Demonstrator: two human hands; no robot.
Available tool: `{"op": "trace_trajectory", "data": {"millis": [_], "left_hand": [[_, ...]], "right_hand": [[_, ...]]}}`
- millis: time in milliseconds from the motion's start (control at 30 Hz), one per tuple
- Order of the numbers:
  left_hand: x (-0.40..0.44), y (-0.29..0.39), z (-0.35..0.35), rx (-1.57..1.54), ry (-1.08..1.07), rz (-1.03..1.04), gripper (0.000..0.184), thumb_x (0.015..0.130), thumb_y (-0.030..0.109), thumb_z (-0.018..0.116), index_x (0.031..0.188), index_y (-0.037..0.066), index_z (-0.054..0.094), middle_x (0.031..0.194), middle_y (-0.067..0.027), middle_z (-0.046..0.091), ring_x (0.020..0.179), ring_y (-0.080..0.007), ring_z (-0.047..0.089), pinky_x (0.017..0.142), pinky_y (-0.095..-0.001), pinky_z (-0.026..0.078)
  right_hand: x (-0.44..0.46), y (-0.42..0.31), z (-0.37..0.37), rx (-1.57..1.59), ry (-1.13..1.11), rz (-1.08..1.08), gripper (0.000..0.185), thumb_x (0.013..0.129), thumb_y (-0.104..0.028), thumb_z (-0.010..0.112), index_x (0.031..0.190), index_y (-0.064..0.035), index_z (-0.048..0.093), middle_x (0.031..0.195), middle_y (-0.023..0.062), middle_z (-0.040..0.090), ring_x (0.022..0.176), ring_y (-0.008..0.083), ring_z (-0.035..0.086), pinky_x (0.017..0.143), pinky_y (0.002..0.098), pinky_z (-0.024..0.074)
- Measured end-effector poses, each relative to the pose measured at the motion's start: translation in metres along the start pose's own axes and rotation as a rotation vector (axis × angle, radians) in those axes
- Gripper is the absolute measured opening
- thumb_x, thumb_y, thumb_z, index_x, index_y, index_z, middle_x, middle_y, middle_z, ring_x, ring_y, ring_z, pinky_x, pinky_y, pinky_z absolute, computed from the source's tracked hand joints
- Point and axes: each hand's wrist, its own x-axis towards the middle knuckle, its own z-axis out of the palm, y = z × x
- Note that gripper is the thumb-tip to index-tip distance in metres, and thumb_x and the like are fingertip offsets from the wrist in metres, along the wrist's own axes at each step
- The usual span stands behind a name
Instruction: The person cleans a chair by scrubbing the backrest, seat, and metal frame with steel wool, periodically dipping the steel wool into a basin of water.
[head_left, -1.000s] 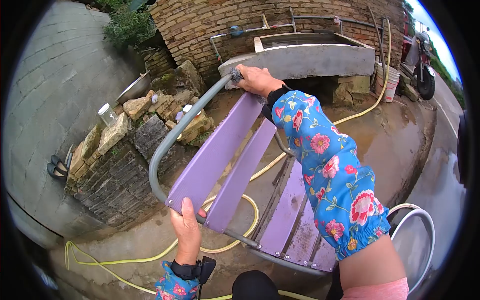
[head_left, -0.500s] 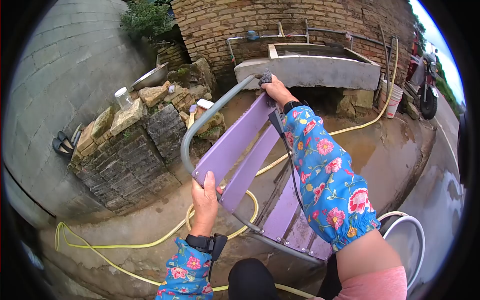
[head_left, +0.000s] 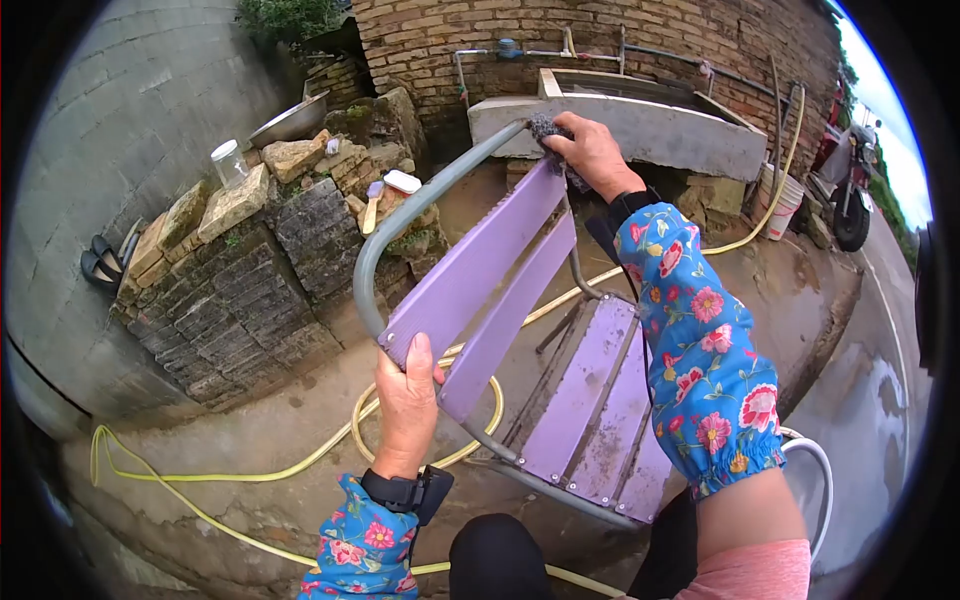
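Clearly, the two hands are doing different jobs here. The right hand [head_left: 597,158] has its grip closed on a dark, bunched pad [head_left: 545,130], which touches the far top corner of the chair [head_left: 478,262], where the metal tube [head_left: 368,275] meets the slat end. The left hand [head_left: 407,405] is clamped on the near end of the same back slat, thumb laid on its face. The chair is on the wet ground [head_left: 740,300], just in front of the person, its backrest between the hands.

To work well, that left grip should brace against each push, so the frame does not twist or slide. The pad is best wrapped around the tube and pressed into the joint, with fingertips behind it rather than on bare metal. The dangling cable [head_left: 608,240] by the right wrist could snag; feet should avoid the looped hose [head_left: 240,478].
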Motion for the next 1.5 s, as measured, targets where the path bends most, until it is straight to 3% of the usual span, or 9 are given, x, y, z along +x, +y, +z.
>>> {"op": "trace_trajectory", "data": {"millis": [333, 467, 667, 867, 1000, 1267, 1333, 1467, 1500], "left_hand": [[-0.002, 0.004, -0.005, 0.048, -0.033, -0.023, 0.042, 0.098, 0.037, 0.050, 0.113, -0.001, 0.052, 0.087, -0.0046, 0.057, 0.062, -0.0101, 0.051, 0.056, -0.0258, 0.045], [-0.001, -0.002, 0.000, -0.023, 0.027, -0.011, 0.034, 0.098, 0.031, 0.052, 0.111, -0.001, 0.053, 0.081, -0.0017, 0.055, 0.060, -0.0080, 0.048, 0.054, -0.0244, 0.044], [0.000, -0.005, -0.001, 0.001, 0.030, -0.003, 0.034, 0.098, 0.031, 0.051, 0.111, -0.001, 0.054, 0.079, -0.0013, 0.054, 0.059, -0.0071, 0.047, 0.054, -0.0241, 0.043], [0.000, -0.004, -0.003, -0.032, 0.004, 0.006, 0.032, 0.097, 0.030, 0.052, 0.110, 0.000, 0.054, 0.078, -0.0014, 0.054, 0.059, -0.0072, 0.048, 0.055, -0.0243, 0.044], [0.000, -0.008, -0.001, -0.052, 0.017, 0.015, 0.034, 0.097, 0.031, 0.053, 0.112, 0.000, 0.054, 0.077, -0.0016, 0.054, 0.059, -0.0071, 0.048, 0.054, -0.0245, 0.043], [0.003, -0.013, -0.003, -0.011, 0.035, 0.012, 0.038, 0.095, 0.029, 0.056, 0.116, -0.001, 0.055, 0.093, -0.0121, 0.064, 0.086, -0.0197, 0.059, 0.079, -0.0336, 0.048], [0.003, -0.020, -0.003, -0.008, 0.039, 0.045, 0.038, 0.095, 0.030, 0.056, 0.117, -0.001, 0.055, 0.091, -0.0125, 0.064, 0.085, -0.0205, 0.059, 0.079, -0.0335, 0.048], [0.001, -0.006, -0.007, 0.038, 0.009, -0.016, 0.037, 0.096, 0.033, 0.054, 0.113, 0.001, 0.055, 0.083, -0.0102, 0.063, 0.066, -0.0171, 0.058, 0.061, -0.0333, 0.049], [0.001, -0.010, -0.005, 0.010, 0.021, 0.036, 0.037, 0.096, 0.035, 0.053, 0.111, 0.001, 0.055, 0.078, -0.0088, 0.060, 0.059, -0.0147, 0.055, 0.054, -0.0324, 0.046]], "right_hand": [[-0.011, 0.058, -0.028, -0.384, -0.205, 0.221, 0.033, 0.078, -0.030, 0.067, 0.104, -0.0103, 0.065, 0.100, 0.0161, 0.068, 0.101, 0.0333, 0.062, 0.087, 0.0455, 0.0477], [-0.014, 0.023, -0.019, -0.254, 0.032, -0.016, 0.030, 0.086, -0.027, 0.060, 0.111, -0.0095, 0.059, 0.101, 0.0196, 0.060, 0.095, 0.0396, 0.059, 0.084, 0.0466, 0.0481], [0.002, -0.016, 0.016, -0.431, -0.137, -0.118, 0.022, 0.085, -0.013, 0.054, 0.106, -0.0111, 0.061, 0.101, 0.0174, 0.060, 0.092, 0.0379, 0.061, 0.080, 0.0452, 0.0507], [-0.011, -0.052, -0.006, -0.134, -0.416, -0.470, 0.030, 0.084, -0.008, 0.051, 0.110, -0.0137, 0.065, 0.098, 0.0172, 0.059, 0.096, 0.0361, 0.060, 0.084, 0.0442, 0.0482], [-0.001, -0.013, -0.004, -0.314, -0.226, -0.167, 0.031, 0.084, -0.008, 0.052, 0.110, -0.0159, 0.067, 0.099, 0.0169, 0.061, 0.096, 0.0363, 0.060, 0.085, 0.0436, 0.0483], [-0.056, -0.073, -0.002, 0.175, -0.140, -0.287, 0.026, 0.084, -0.005, 0.053, 0.108, -0.0005, 0.063, 0.096, 0.0234, 0.064, 0.091, 0.0417, 0.060, 0.084, 0.0423, 0.0488], [-0.093, -0.115, -0.004, 0.383, -0.205, -0.195, 0.029, 0.084, -0.001, 0.056, 0.112, 0.0023, 0.060, 0.102, 0.0194, 0.064, 0.096, 0.0339, 0.061, 0.088, 0.0342, 0.0473], [-0.149, -0.201, -0.006, 0.461, -0.143, -0.432, 0.029, 0.080, 0.001, 0.059, 0.109, -0.0014, 0.061, 0.086, 0.0188, 0.058, 0.083, 0.0396, 0.059, 0.074, 0.0432, 0.0489], [-0.149, -0.200, -0.011, 0.438, -0.196, -0.383, 0.026, 0.081, 0.002, 0.057, 0.107, 0.0001, 0.061, 0.094, 0.0182, 0.060, 0.088, 0.0366, 0.059, 0.079, 0.0378, 0.0492]]}}
